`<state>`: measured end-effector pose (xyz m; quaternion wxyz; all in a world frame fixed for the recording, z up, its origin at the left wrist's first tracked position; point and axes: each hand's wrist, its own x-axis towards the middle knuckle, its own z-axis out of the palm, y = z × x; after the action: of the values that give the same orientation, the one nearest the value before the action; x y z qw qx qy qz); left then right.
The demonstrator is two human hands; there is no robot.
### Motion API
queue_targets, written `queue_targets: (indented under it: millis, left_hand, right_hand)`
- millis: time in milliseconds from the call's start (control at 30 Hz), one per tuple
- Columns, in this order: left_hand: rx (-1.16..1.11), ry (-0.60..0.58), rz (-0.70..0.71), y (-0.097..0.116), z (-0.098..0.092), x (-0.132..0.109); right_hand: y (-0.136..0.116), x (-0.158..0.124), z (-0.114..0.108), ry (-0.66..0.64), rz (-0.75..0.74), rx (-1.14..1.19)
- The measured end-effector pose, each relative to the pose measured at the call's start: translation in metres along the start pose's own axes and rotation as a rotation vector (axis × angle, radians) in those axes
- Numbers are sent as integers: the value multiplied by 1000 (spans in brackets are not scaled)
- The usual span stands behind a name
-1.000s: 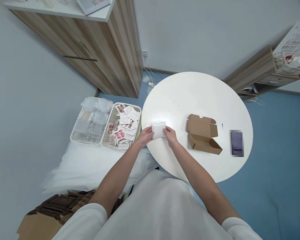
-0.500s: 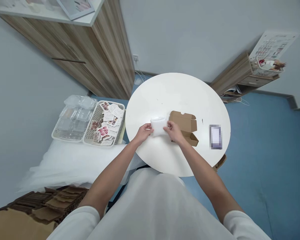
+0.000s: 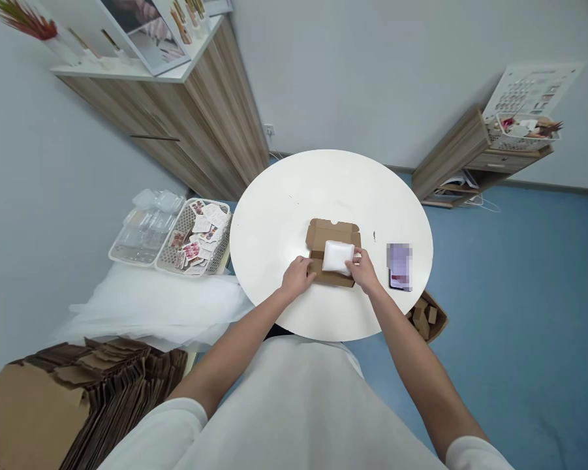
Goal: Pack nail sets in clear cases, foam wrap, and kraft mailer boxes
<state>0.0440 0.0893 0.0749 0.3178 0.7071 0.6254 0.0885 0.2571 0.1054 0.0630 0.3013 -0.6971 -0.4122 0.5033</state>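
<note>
An open brown cardboard box [image 3: 333, 230] lies on the round white table [image 3: 274, 196], its lid folded back toward the far side. Over the box is a white wrapped packet [image 3: 337, 256]. My right hand [image 3: 365, 269] pinches the packet at its right edge. At the box's front left corner, my left hand [image 3: 297, 277] has its fingers closed on the cardboard wall. The packet hides part of the inside of the box.
A phone [image 3: 400, 266] lies right of the box. Left of the table stand a basket of cards [image 3: 196, 238] and a tray of clear cases [image 3: 144, 228]. Flattened cardboard [image 3: 122, 385] is at lower left; a carton [image 3: 428, 316] stands below the table's right edge.
The packet has moved right, from beside the box to over it. My left hand has let go of the packet and taken hold of the box. The view has shifted.
</note>
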Motion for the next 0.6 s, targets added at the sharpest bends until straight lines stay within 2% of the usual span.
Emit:
queue_targets:
  millis: [133, 267, 433, 600]
  left_hand:
    - [186, -48, 65, -5, 15, -9]
    - [355, -109, 167, -13, 25, -10]
    - [424, -132, 248, -26, 25, -15]
    - [414, -128, 265, -39, 20, -30]
  right_hand:
    - [18, -6, 12, -5, 1, -64]
    - [26, -14, 22, 32, -26, -107]
    - [27, -29, 36, 38, -42, -235]
    - [31, -46, 59, 106, -112, -505]
